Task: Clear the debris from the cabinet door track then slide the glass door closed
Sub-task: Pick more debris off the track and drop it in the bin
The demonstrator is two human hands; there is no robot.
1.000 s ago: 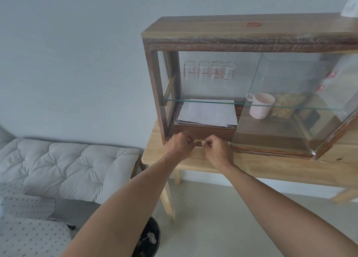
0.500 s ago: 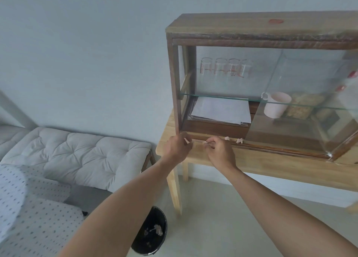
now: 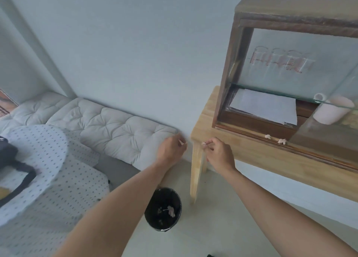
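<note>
A head-worn camera looks down over two bare forearms that reach from the bottom of the frame toward its centre. The left hand [image 3: 170,150] sits just left of centre, its fingers curled closed and pinching a small pale scrap of debris at the fingertips. The right hand [image 3: 219,155] sits just right of centre, in front of the corner of a light wooden table [image 3: 251,156]; its fingers are also closed, pinching another pale scrap.

On the table, at the right of the frame, stands a wooden cabinet [image 3: 230,63] with a glass shelf. Along its lower front edge runs the door track [image 3: 251,134], and two small pale bits of debris [image 3: 275,139] lie on it, side by side. The glass door [image 3: 329,133] is at the far right, leaving the cabinet's left half uncovered. Inside are a stack of white paper [image 3: 265,107], a pale mug [image 3: 333,109] and blurred drinking glasses [image 3: 279,62].

Below the hands, on the floor at lower centre, stands a black bin [image 3: 153,216] with pale scraps inside. A white tufted cushion [image 3: 116,129] fills the left middle.
</note>
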